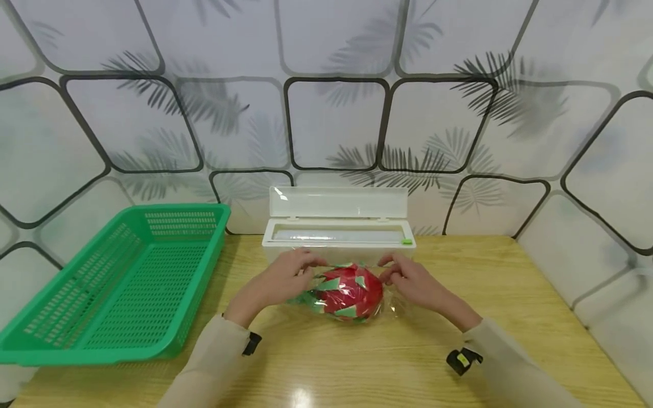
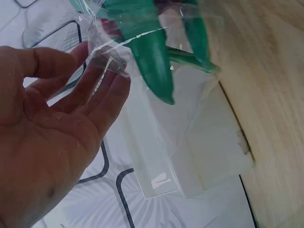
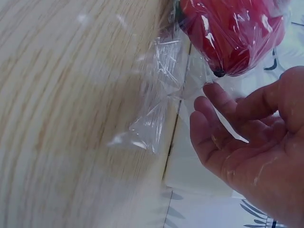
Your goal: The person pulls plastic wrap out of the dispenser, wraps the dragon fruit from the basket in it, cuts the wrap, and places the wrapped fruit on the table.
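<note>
The red, green-scaled fruit [image 1: 349,292], wrapped in clear film [image 3: 161,71], lies between the hands on the wooden table [image 1: 357,362]. It sits just to the right of the left hand [image 1: 283,277], with long green leaf tips pointing toward that hand's fingers. The left hand is loosely open, fingers slightly bent and fingertips touching the film. To the left of the right hand [image 1: 415,280] is the fruit's other end, its small dark tip just beside the fingertips. The right hand's fingers are half bent at the film; whether they pinch it I cannot tell. Just beyond both hands stands a lidded white box [image 1: 326,254], raised lid farthest away. Left of the left hand is a green basket [image 1: 76,357].
</note>
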### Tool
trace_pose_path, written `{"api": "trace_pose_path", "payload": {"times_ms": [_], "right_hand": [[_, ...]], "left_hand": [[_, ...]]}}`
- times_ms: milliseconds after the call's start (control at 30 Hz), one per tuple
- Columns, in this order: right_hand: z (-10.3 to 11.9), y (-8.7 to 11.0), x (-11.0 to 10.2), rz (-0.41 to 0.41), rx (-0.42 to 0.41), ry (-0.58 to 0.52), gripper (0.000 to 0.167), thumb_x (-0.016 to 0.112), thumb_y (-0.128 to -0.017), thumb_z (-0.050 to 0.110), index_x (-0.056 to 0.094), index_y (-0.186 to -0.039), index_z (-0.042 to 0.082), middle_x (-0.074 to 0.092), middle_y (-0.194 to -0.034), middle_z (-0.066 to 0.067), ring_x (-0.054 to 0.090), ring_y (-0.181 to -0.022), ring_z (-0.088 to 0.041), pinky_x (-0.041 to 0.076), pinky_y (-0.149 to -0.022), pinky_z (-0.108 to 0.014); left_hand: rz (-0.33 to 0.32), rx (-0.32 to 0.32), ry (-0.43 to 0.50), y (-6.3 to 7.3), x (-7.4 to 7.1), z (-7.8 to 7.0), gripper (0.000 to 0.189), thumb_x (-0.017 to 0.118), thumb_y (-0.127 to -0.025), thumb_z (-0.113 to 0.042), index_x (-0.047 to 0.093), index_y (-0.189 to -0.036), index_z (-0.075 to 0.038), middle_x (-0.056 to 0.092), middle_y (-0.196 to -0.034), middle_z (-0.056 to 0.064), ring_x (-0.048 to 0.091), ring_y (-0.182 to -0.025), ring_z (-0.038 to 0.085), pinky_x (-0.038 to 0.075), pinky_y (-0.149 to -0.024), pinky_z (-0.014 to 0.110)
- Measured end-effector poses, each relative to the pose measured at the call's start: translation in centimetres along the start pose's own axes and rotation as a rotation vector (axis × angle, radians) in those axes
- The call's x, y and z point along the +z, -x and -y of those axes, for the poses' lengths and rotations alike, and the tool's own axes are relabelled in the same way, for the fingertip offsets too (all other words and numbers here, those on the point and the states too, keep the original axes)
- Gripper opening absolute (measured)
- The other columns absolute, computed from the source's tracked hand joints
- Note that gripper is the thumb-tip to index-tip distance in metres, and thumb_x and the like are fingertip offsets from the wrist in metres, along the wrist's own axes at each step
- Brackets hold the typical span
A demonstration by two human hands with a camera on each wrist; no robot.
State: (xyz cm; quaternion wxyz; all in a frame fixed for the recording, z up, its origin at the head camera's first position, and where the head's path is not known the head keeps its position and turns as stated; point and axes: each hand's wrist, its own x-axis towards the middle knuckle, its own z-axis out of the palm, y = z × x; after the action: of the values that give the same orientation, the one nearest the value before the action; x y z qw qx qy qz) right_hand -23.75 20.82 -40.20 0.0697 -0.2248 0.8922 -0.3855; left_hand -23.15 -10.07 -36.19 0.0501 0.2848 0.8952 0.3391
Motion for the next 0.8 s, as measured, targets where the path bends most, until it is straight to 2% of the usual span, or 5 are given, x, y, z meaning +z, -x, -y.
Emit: {"api": "trace_pose_path", "payload": {"times_ms": [133, 333, 467, 567, 800], "right_hand": [[-0.1, -0.3, 0.3, 0.038, 0.003, 0.034, 0.037, 0.04, -0.098, -0.002, 0.068, -0.122, -0.005, 0.074, -0.111, -0.017, 0.07, -0.095, -0.02, 0.056, -0.079, -0.03], [0.2, -0.4, 0.8, 0.039, 0.027, 0.06, 0.039, 0.041, -0.1, 0.001, 0.066, -0.128, -0.005, 0.072, -0.12, -0.019, 0.069, -0.096, -0.019, 0.055, -0.078, -0.03], [0.3, 0.0, 0.6, 0.042, 0.066, -0.042, 0.036, 0.04, -0.102, 0.002, 0.059, -0.133, -0.003, 0.072, -0.12, -0.02, 0.071, -0.099, -0.021, 0.056, -0.076, -0.032], [0.3, 0.3, 0.5, 0.031, 0.106, -0.131, 0.032, 0.043, -0.101, 0.003, 0.05, -0.132, 0.0, 0.072, -0.12, -0.022, 0.072, -0.104, -0.026, 0.058, -0.076, -0.035], [0.3, 0.9, 0.6, 0.029, 0.066, -0.104, 0.035, 0.043, -0.108, 0.015, 0.048, -0.141, 0.003, 0.069, -0.129, -0.021, 0.07, -0.115, -0.031, 0.059, -0.085, -0.039]], "left_hand": [[0.036, 0.024, -0.059, 0.2, 0.6, 0.2, 0.035, 0.044, -0.103, -0.017, 0.069, -0.128, -0.012, 0.068, -0.129, 0.006, 0.06, -0.118, 0.024, 0.048, -0.101, 0.046], [-0.024, 0.095, -0.032, 0.4, 0.7, 0.9, 0.024, 0.06, -0.103, -0.021, 0.071, -0.122, -0.01, 0.071, -0.119, 0.005, 0.065, -0.115, 0.025, 0.053, -0.099, 0.05], [-0.069, 0.167, -0.039, 0.2, 0.5, 1.1, 0.013, 0.066, -0.1, -0.015, 0.073, -0.11, -0.011, 0.07, -0.102, 0.0, 0.066, -0.098, 0.016, 0.056, -0.087, 0.041], [-0.094, 0.151, -0.014, 0.1, 0.6, 1.0, 0.009, 0.065, -0.1, -0.016, 0.072, -0.106, -0.012, 0.067, -0.099, -0.001, 0.065, -0.096, 0.015, 0.055, -0.085, 0.036], [-0.307, 0.12, -0.091, -0.7, 1.8, 0.7, 0.006, 0.075, -0.093, -0.02, 0.076, -0.095, -0.015, 0.055, -0.106, 0.01, 0.045, -0.098, 0.027, 0.036, -0.084, 0.038]]}}
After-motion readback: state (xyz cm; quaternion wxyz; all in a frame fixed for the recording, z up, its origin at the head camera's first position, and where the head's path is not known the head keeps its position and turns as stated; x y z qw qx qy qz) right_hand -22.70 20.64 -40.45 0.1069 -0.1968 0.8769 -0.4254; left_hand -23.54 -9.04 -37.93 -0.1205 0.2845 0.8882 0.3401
